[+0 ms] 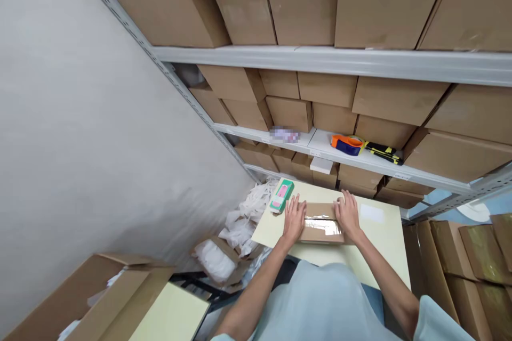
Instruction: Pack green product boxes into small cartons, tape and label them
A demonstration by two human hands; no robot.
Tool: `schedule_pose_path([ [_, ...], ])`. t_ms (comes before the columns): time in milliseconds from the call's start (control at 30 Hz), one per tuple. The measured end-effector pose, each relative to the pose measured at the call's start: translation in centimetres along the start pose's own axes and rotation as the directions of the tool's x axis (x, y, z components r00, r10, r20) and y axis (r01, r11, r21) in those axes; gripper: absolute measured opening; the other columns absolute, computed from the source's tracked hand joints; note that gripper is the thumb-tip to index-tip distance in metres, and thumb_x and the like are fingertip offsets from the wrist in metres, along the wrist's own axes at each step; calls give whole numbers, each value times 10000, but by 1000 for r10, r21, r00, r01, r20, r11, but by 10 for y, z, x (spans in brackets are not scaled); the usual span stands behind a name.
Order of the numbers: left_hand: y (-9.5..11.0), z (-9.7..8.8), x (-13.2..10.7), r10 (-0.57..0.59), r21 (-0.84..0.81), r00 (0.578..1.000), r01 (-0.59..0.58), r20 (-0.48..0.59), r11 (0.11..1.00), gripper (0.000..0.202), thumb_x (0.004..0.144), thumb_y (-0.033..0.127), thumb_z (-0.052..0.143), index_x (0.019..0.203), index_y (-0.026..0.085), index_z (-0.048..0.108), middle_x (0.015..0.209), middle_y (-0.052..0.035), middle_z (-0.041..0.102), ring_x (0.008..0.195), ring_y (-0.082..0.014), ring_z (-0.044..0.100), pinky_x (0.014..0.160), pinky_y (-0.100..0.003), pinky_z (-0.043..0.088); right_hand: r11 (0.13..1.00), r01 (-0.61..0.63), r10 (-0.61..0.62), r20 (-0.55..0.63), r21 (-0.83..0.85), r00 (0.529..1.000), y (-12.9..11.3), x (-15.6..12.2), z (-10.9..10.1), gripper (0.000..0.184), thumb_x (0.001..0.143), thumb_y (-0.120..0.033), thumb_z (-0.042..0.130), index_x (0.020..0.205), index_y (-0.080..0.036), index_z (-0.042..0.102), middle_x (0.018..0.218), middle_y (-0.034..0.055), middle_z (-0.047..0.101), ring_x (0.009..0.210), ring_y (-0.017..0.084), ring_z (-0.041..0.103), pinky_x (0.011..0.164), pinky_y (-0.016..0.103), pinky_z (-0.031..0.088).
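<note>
A small cardboard box (321, 222) taped shut with clear tape lies on a pale yellow table (384, 245) in front of me. My left hand (294, 219) lies flat on the box's left end, fingers stretched out. My right hand (347, 215) lies flat on its right end, fingers also spread. A green and pink packet (281, 195) sits at the table's far left corner, just beyond my left hand. A white label (372, 212) lies on the table to the right of my right hand.
Grey metal shelves (332, 61) stacked with cardboard boxes rise behind the table. An orange tape dispenser (346, 144) and a yellow-black tool (383, 152) lie on one shelf. White packing scraps (244, 218) are heaped left of the table. Open cartons (92, 298) stand at lower left, taped boxes (464, 256) at right.
</note>
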State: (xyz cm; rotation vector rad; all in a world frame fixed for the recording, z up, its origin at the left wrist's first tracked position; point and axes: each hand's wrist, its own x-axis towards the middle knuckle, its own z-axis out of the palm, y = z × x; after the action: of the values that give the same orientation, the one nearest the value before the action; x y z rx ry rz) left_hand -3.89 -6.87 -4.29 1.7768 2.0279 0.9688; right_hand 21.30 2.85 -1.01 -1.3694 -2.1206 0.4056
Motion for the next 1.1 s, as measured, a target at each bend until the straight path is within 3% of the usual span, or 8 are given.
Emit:
schedule_pose_path([
  [133,60,-22,76,194,-41,977,-198,-92,979,464,1134,312,442,1510,257,708,1780,-158,528,1731,-367,393,1439,-708,245,996,87,-90,-172,-25,981,-15,118,-58,517,1109,-387,371,1478,-120,615,1666,304,558,1612,444,459,1356,736,297],
  [233,112,-45,137,299,-95,937,-319,-181,943,468,1136,338,474,1552,273,678,1798,-131,506,1743,-352,369,1443,-703,242,993,38,-54,-141,-116,989,-27,197,-89,578,1005,-312,503,1498,-20,575,1545,379,607,1512,485,523,1293,739,345],
  [333,149,-64,172,346,-124,907,-382,-242,916,483,1123,357,515,1573,264,664,1801,-138,498,1730,-362,389,1443,-696,254,982,-71,72,-2,-174,997,-36,238,-99,530,887,-236,651,1361,-1,636,1371,407,697,1384,494,621,1237,724,389],
  [467,166,-70,176,336,-148,901,-385,-272,911,473,1113,357,541,1551,242,676,1751,-165,551,1686,-376,452,1435,-669,284,977,-115,129,69,-179,989,-41,253,-105,400,839,-152,745,1219,-40,694,1131,370,778,1202,450,742,1154,624,485],
  [633,152,-52,143,176,-308,956,-245,-233,919,414,1115,401,574,1462,216,704,1505,-194,724,1444,-371,676,1283,-623,517,987,-101,115,112,-128,987,-38,227,-109,370,952,-258,691,1284,-95,675,1163,307,803,1146,433,774,1084,574,557],
  [767,134,-39,92,-22,-523,980,-85,-196,848,383,1107,526,641,1322,224,734,1254,-156,778,1143,-300,795,1076,-524,662,975,-94,72,115,199,991,-39,152,-87,501,1049,-545,595,1387,-175,620,1299,229,794,1164,393,770,1046,551,618],
  [900,134,-41,34,-63,-594,970,-92,-234,799,373,1085,554,707,1265,230,753,1195,-122,770,1096,-259,790,1037,-457,675,710,-158,54,171,686,984,-60,64,-69,615,1001,-735,680,1332,-219,652,1308,163,810,1207,349,766,1115,546,621],
  [1100,139,-53,-11,-116,-590,961,-58,-252,805,261,1085,459,739,1194,228,793,1140,-96,799,1028,-228,794,960,-394,680,580,-248,97,236,776,967,-105,-1,-62,663,991,-743,739,1399,-225,673,1344,130,803,1246,294,759,1156,473,604],
])
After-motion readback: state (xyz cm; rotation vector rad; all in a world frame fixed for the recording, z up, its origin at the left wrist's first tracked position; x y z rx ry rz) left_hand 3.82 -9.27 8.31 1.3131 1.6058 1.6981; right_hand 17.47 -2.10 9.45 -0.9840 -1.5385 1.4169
